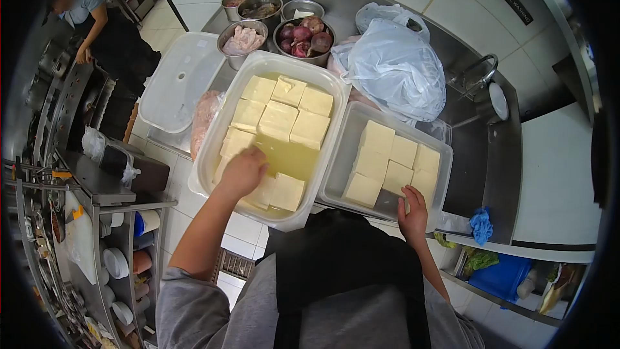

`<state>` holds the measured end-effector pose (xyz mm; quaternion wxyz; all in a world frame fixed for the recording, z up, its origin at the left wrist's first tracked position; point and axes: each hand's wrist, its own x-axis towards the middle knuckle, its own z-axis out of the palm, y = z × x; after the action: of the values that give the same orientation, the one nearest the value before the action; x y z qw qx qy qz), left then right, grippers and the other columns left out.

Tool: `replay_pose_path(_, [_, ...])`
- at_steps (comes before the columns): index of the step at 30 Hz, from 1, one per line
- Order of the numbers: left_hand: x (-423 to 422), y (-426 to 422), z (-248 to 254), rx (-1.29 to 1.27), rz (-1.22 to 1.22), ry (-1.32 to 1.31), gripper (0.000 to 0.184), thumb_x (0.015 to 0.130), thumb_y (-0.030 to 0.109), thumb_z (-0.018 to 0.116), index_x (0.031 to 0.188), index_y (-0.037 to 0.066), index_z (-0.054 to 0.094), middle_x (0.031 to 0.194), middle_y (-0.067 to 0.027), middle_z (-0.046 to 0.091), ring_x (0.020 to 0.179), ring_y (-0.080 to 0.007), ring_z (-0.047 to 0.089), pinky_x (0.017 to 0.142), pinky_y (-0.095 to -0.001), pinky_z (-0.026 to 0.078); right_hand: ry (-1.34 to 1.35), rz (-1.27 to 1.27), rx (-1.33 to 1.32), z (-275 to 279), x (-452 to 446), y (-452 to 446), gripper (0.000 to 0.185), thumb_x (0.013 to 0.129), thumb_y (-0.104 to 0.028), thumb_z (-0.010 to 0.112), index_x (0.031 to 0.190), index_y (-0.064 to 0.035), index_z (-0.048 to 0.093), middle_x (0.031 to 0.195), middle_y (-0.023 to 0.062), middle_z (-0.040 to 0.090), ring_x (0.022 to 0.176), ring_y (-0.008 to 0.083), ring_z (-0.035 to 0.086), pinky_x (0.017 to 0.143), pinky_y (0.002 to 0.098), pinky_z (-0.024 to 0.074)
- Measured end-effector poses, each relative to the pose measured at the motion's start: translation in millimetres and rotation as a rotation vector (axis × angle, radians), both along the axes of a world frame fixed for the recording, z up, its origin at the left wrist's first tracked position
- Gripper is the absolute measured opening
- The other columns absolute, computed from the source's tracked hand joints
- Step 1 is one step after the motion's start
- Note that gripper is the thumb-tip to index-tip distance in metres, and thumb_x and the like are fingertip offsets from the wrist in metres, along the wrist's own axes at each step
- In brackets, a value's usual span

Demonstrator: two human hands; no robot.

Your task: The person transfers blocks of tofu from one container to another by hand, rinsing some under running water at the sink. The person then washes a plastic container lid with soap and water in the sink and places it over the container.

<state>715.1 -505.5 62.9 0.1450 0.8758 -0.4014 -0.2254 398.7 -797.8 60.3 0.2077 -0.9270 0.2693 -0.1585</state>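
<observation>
My left hand [244, 172] is over the large white tub [201, 148], its fingers curled in above the tofu blocks. Its palm side is hidden, so what it grips, if anything, cannot be made out. Pale tofu blocks [278, 121] sit in yellowish liquid [284, 154] in this tub, with a bare patch of liquid right of my hand. My right hand [413, 212] is at the near right corner of the translucent container [444, 174], fingers apart and near a tofu block [397, 178]. Several tofu blocks lie close together in that container.
Behind the tub stand metal pots of red onions [302, 39] and raw meat [244, 40]. A translucent lid [179, 84] lies left. Plastic bags [394, 64] are piled near the sink tap [481, 64]. A blue crumpled glove [480, 225] lies right. Another person [106, 32] works at far left.
</observation>
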Motion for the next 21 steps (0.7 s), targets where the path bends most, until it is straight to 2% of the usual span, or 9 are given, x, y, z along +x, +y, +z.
replay_pose_path(1, [-2.2,4.5,-5.1,0.005,-0.001,0.004,0.045,0.083,0.029,0.061,0.118,0.002,0.052,0.116,-0.0186,0.053,0.108,-0.0346,0.051,0.095,-0.0432,0.04,-0.001,-0.001,-0.009,1.6,0.1,3.6,0.027,0.082,-0.011,0.06,0.108,-0.0038,0.059,0.113,0.0159,0.058,0.101,0.0336,0.056,0.087,0.039,0.046])
replay_pose_path(3, [-6.1,6.1,-17.9,-0.01,-0.221,-0.002,0.04,0.089,0.038,0.051,0.107,0.003,0.059,0.11,-0.0171,0.057,0.105,-0.0319,0.054,0.097,-0.0425,0.037,-0.004,-0.004,-0.018,0.9,0.4,4.4,0.027,0.081,-0.011,0.06,0.107,-0.0039,0.059,0.113,0.0156,0.058,0.1,0.0334,0.057,0.086,0.039,0.0463])
replay_pose_path(4, [-7.2,9.4,-22.4,-0.01,-0.224,-0.003,0.04,0.089,0.038,0.051,0.107,0.003,0.059,0.11,-0.0171,0.057,0.105,-0.0319,0.054,0.097,-0.0425,0.037,-0.009,-0.001,-0.03,-0.8,0.0,3.8,0.027,0.081,-0.011,0.06,0.107,-0.004,0.059,0.112,0.0154,0.058,0.099,0.0331,0.057,0.085,0.039,0.0466])
replay_pose_path(6, [-9.5,14.3,-23.8,0.066,-0.396,-0.153,0.05,0.09,0.048,0.044,0.109,0.004,0.058,0.11,-0.0186,0.057,0.103,-0.0331,0.055,0.098,-0.0418,0.036,-0.012,-0.005,-0.044,-0.6,-0.1,3.2,0.027,0.081,-0.012,0.06,0.107,-0.004,0.059,0.111,0.0152,0.058,0.099,0.0328,0.057,0.085,0.0391,0.0468])
replay_pose_path(9, [-11.3,14.6,-22.2,0.133,-0.47,-0.212,0.056,0.089,0.053,0.042,0.109,0.004,0.06,0.105,-0.0184,0.06,0.101,-0.0326,0.056,0.096,-0.0422,0.038,-0.019,-0.006,-0.039,0.9,0.0,3.8,0.026,0.081,-0.012,0.06,0.106,-0.0043,0.06,0.11,0.0149,0.059,0.097,0.0324,0.058,0.084,0.039,0.0471])
replay_pose_path(13, [-6.1,-2.7,-1.7,0.232,-0.475,-0.122,0.059,0.086,0.056,0.046,0.108,0.003,0.061,0.099,-0.017,0.062,0.098,-0.0321,0.058,0.094,-0.0411,0.04,-0.017,-0.015,-0.049,-1.2,-0.6,2.7,0.026,0.081,-0.013,0.06,0.106,-0.0047,0.06,0.109,0.0142,0.06,0.097,0.0322,0.058,0.083,0.0389,0.0474])
replay_pose_path(15, [-1.8,-13.4,9.8,0.374,-0.466,0.021,0.063,0.081,0.059,0.052,0.107,0.002,0.061,0.098,-0.0162,0.063,0.097,-0.032,0.059,0.091,-0.0398,0.043,-0.01,-0.017,-0.049,-1.7,-1.7,1.5,0.026,0.081,-0.013,0.06,0.105,-0.0048,0.06,0.108,0.014,0.06,0.096,0.0321,0.058,0.083,0.0388,0.0474])
replay_pose_path(18, [4.7,-30.2,25.9,0.507,-0.423,0.17,0.067,0.076,0.061,0.056,0.106,0.001,0.061,0.103,-0.0165,0.063,0.098,-0.032,0.059,0.088,-0.0386,0.045,0.001,-0.014,-0.063,-2.1,-2.4,1.6,0.025,0.081,-0.014,0.06,0.105,-0.0048,0.06,0.108,0.0136,0.06,0.096,0.0319,0.058,0.083,0.0388,0.0474])
replay_pose_path(21, [10.9,-31.2,15.6,0.442,-0.433,0.205,0.072,0.073,0.065,0.058,0.104,0.0,0.062,0.105,-0.0174,0.063,0.1,-0.0317,0.059,0.087,-0.0381,0.045,0.005,-0.018,-0.058,-0.5,-1.4,1.8,0.025,0.082,-0.015,0.06,0.105,-0.0049,0.06,0.108,0.0132,0.06,0.096,0.0317,0.058,0.083,0.0388,0.0474])
